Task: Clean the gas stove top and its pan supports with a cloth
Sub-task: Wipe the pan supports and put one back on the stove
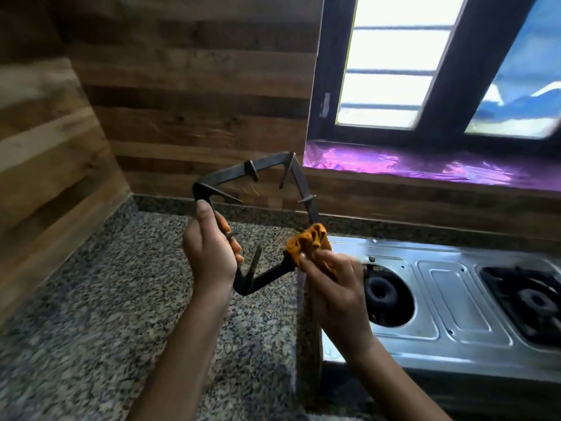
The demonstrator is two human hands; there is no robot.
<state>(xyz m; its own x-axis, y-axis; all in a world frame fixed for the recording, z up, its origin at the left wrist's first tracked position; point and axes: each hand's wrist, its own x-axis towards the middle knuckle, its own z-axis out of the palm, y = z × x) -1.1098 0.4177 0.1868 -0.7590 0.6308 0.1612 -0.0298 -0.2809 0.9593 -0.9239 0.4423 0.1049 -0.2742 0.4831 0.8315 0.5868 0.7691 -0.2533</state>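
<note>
- Gripping support (270,161) in left hand (209,253), holding it tilted above bench (121,299), beside stove (455,293).
- Pinching cloth (309,241) in right hand (334,278), wrapping it round support's right bar.
- Wiping step, seemingly; next likely needing support turned, reaching other bars.

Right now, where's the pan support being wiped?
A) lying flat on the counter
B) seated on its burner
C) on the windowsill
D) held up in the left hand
D: the left hand grips the pan support in the air above the granite counter, the right hand holds the orange cloth against its right side, and the nearest burner sits bare.
</note>
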